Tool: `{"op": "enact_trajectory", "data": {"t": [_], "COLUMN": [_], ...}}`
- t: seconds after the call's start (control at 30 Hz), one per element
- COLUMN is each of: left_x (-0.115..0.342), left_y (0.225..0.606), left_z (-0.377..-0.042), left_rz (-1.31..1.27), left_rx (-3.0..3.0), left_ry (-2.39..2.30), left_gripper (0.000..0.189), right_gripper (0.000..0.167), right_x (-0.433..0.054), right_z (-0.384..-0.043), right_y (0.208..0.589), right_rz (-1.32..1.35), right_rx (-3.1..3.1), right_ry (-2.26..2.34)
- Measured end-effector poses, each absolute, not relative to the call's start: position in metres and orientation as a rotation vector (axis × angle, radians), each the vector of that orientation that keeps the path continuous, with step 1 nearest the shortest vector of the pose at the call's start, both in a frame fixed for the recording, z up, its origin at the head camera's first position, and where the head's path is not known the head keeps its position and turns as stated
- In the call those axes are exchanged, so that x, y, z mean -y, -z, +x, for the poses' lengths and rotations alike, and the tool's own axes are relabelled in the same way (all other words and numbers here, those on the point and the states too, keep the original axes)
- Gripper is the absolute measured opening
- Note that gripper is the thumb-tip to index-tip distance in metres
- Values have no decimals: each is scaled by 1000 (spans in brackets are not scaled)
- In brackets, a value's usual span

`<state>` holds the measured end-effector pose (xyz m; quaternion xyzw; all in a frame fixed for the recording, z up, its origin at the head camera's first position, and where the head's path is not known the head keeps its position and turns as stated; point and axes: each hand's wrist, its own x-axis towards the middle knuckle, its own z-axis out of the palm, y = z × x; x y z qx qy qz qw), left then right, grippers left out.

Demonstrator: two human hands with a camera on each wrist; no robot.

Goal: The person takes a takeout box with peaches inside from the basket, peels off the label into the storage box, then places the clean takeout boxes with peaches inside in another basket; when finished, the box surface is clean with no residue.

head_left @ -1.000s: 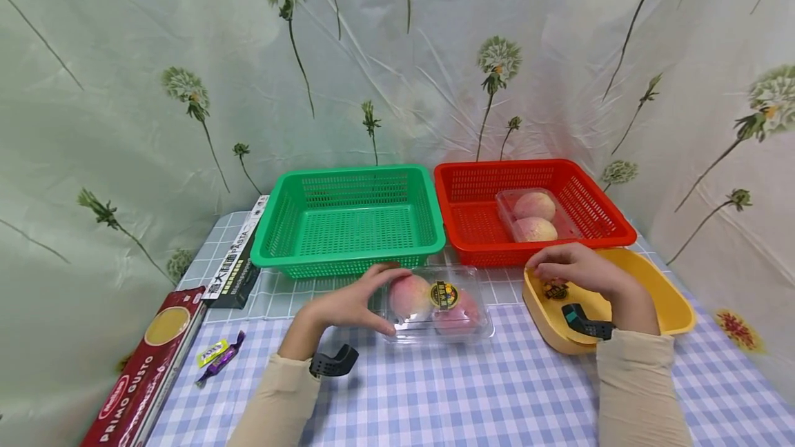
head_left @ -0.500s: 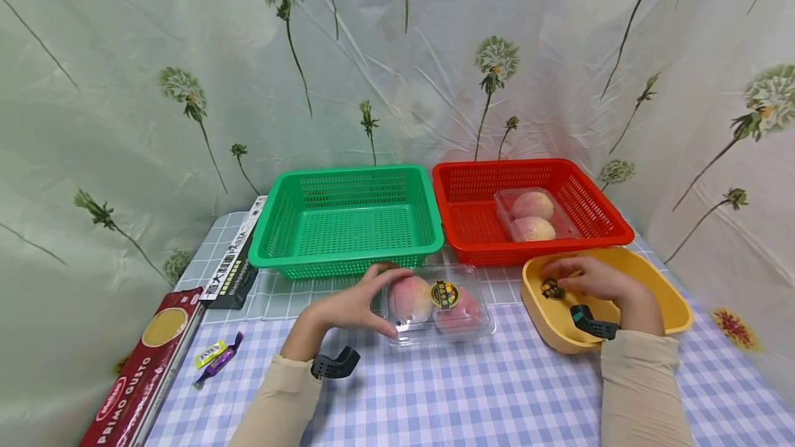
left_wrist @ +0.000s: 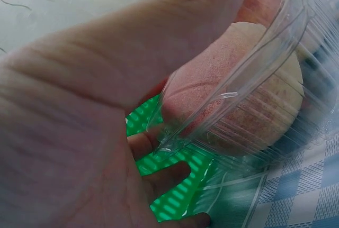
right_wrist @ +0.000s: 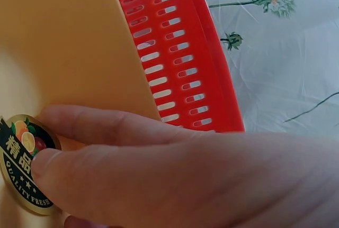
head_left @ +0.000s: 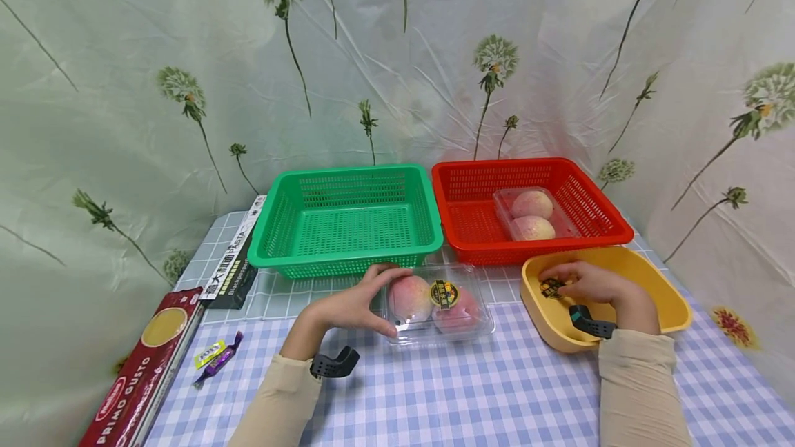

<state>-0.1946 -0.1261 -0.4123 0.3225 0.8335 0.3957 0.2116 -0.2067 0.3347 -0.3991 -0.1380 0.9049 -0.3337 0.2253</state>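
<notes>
My left hand (head_left: 354, 305) holds the left end of a clear plastic box of peaches (head_left: 431, 330), thumb in front and fingers behind. Two peaches show through the lid, which carries a round black-and-gold sticker (head_left: 444, 294). In the left wrist view, a peach (left_wrist: 228, 90) fills the near end of the box, and the other fingers spread below it. Inside the yellow basin (head_left: 658, 295), my right hand (head_left: 599, 285) pinches a similar fruit sticker (right_wrist: 26, 164). The right thumb overlaps the sticker's face while the index fingertip meets its edge.
A green basket (head_left: 348, 257) and a red basket (head_left: 459, 226) stand behind. In the red one lies another box (head_left: 562, 216) with two peaches. At left are a black pasta box (head_left: 232, 274), a red pasta box (head_left: 152, 357) and two wrapped candies (head_left: 217, 361).
My right hand has come down from the yellow basin's rim into it, and its thumb and finger have closed on the sticker. The left hand stays on the peach box.
</notes>
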Motion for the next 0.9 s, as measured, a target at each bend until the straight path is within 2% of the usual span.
{"op": "enact_trajectory", "data": {"t": [0.2, 0.6, 0.9], "left_x": [126, 125, 126], "left_y": [413, 413, 415], "left_z": [-195, -195, -196], "left_rz": [886, 881, 870], "left_rx": [-2316, -2299, -2295], "left_ry": [-1099, -1107, -1112], "left_gripper": [101, 101, 100], "right_gripper": [26, 20, 20], "right_x": [-337, -338, -342], "right_z": [-207, -205, -204], "right_y": [400, 396, 399], "right_rz": [-334, -274, -424], "right_rx": [-2526, -2618, -2649], "right_ry": [941, 866, 862]}}
